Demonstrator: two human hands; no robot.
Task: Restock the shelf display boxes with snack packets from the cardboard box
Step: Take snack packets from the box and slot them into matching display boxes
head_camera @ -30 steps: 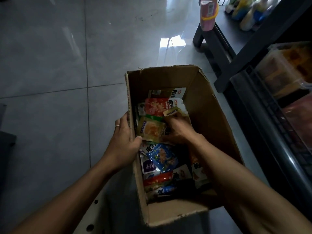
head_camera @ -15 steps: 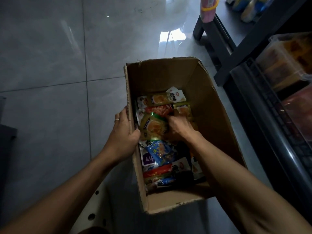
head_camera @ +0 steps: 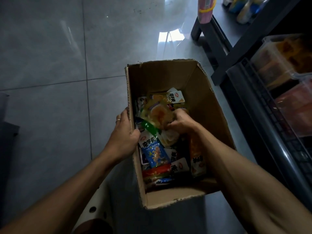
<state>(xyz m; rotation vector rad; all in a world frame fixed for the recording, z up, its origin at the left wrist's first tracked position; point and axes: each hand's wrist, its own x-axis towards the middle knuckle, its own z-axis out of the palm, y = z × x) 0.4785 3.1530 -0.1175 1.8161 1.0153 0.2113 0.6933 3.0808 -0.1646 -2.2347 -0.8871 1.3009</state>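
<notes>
An open cardboard box [head_camera: 209, 105] stands below me, holding several colourful snack packets. My left hand [head_camera: 125, 132] grips the box's left wall, thumb inside, a ring on one finger. My right hand [head_camera: 181, 123] is inside the box and pinches a yellow-and-green snack packet [head_camera: 156, 115], which is lifted and tilted above the pile. A blue packet [head_camera: 154, 153] and a red one [head_camera: 156, 172] lie nearer me in the box. Clear display boxes [head_camera: 276, 65] with orange and red goods sit on the dark shelf at the right.
A dark metal shelf rack [head_camera: 263, 119] runs along the right edge. A pink-and-yellow bottle [head_camera: 205, 9] stands on a lower shelf at the top. Grey tiled floor [head_camera: 59, 65] spreads to the left. A white perforated surface [head_camera: 94, 208] lies under the box.
My right hand has taken hold of the yellow-and-green packet and raised it off the pile. My left hand keeps its hold on the box wall.
</notes>
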